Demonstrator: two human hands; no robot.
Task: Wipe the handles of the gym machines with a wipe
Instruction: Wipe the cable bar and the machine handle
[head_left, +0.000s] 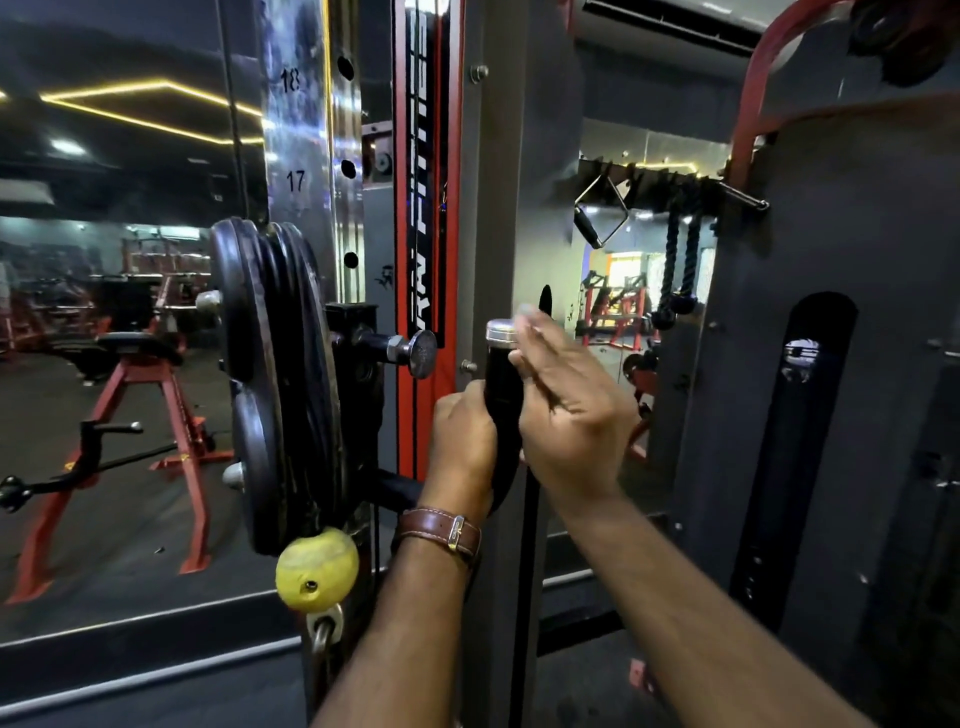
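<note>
Left hand (464, 441) wraps the lower part of a black handle (501, 384), fingers curled round the grip, brown leather watch strap (440, 530) with a metal buckle on the wrist. The handle stands upright, cylindrical, matte black rubbery surface, capped by a shiny chrome end (501, 331); a black strap hangs below it. It sits centre frame against the grey steel upright (506, 156) of the cable machine.

Right hand (569, 405) lies against the handle's right side, fingers fairly straight and motion-blurred at the tips near the chrome cap, not clearly curled round anything. Something pale smears at the fingertips; cannot tell if it is a wipe. The two hands are close together, on opposite sides of the same handle.

Left of the hands: stack of round black weight plates (270, 384), worn, on a peg with a chrome hex-nut knob (415, 353). Below them a scuffed yellow ball (317, 569), fuzzy, with a metal eyelet, and a steel carabiner under it. Polished chrome column (311, 156) with holes, numbered 17 and 18. Red and black lettered panel (426, 182) beside it. Right background: triangular metal stirrup handle (600, 218) and twisted black rope attachment (678, 260) hang from a rack. Mirror at left shows red-framed benches.
</note>
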